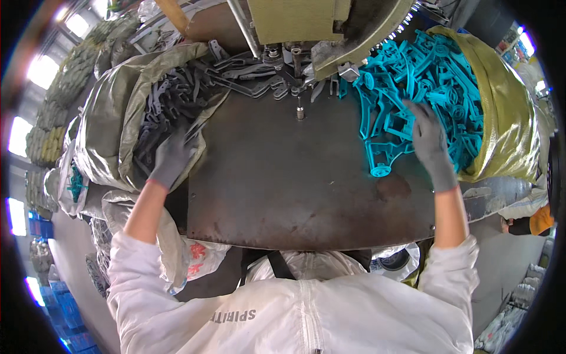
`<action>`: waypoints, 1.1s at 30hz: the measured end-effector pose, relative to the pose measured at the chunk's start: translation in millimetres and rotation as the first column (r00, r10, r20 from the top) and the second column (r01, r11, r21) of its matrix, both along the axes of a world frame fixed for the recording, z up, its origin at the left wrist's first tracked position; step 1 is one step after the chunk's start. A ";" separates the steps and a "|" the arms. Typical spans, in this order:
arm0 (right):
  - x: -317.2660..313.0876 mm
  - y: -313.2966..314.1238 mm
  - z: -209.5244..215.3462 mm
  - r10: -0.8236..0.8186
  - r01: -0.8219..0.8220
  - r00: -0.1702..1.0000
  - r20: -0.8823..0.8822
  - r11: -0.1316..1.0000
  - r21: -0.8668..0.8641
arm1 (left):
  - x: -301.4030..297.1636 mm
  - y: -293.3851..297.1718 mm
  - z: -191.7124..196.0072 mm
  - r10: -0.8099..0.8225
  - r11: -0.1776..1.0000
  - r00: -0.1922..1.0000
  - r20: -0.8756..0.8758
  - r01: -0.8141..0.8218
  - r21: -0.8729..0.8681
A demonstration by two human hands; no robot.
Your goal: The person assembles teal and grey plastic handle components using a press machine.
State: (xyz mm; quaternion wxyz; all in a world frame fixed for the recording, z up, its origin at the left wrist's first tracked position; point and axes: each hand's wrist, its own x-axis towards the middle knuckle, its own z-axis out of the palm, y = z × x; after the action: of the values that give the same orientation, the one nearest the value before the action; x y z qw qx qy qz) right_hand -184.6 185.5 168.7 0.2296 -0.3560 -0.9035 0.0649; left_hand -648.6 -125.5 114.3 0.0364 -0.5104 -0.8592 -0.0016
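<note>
My left hand [171,156], in a grey glove, reaches into an open woven sack holding a heap of dark grey, long, flat lever-like parts [177,88]. Its fingers blend into the parts, so whether they grip one is hidden. On the other side, my right hand [429,138], also gloved in grey, is over the near left side of a pile of teal frame-like parts [436,76]. Its fingers are stretched out against the pile, and no part shows clearly held. One teal part with a round end [382,168] hangs out onto the metal table [283,189].
Between the sacks stands a machine with a pale housing [295,20] and a toothed curved piece; below it a small metal pin [300,112] rises from the table. Grey parts lie along the table's back. A yellowish sack [510,106] holds the teal pile. Stacked sacks [71,76] stand far left.
</note>
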 end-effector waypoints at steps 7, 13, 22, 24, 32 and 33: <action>7.2 76.9 -27.3 0.080 -0.218 0.908 0.412 0.928 0.302 | 83.5 107.3 -7.6 -0.340 0.916 0.533 0.775 0.000 0.402; -54.1 -5.0 -16.6 0.108 -0.109 0.992 -0.063 0.994 -0.008 | 147.1 118.5 17.2 -0.268 0.933 0.115 0.957 -0.215 0.287; -128.1 -39.6 -18.7 -0.461 -0.496 0.748 -0.478 0.090 -0.864 | 153.7 159.8 45.7 -0.085 0.982 0.080 0.993 -0.161 0.097; -133.0 -40.4 -17.0 -0.191 -0.282 0.926 -0.327 0.226 -0.932 | 157.7 159.1 49.6 -0.083 0.980 0.063 0.995 -0.174 0.093; -154.6 -51.3 -23.4 -0.133 -0.384 0.893 -0.430 0.273 -0.882 | 147.6 161.2 40.5 -0.016 0.994 0.103 0.995 -0.109 0.027; -149.6 -48.2 -29.2 -0.104 -0.349 0.917 -0.386 0.263 -0.900 | 147.7 162.4 37.8 -0.003 0.998 0.185 0.983 -0.055 0.013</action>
State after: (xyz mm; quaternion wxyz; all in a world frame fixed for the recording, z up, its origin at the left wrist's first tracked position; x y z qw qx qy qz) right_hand -334.2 137.3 139.5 0.1276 -0.3291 -0.6436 0.6791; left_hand -500.9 36.9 152.1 -0.5088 -0.3762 -0.6928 -0.3458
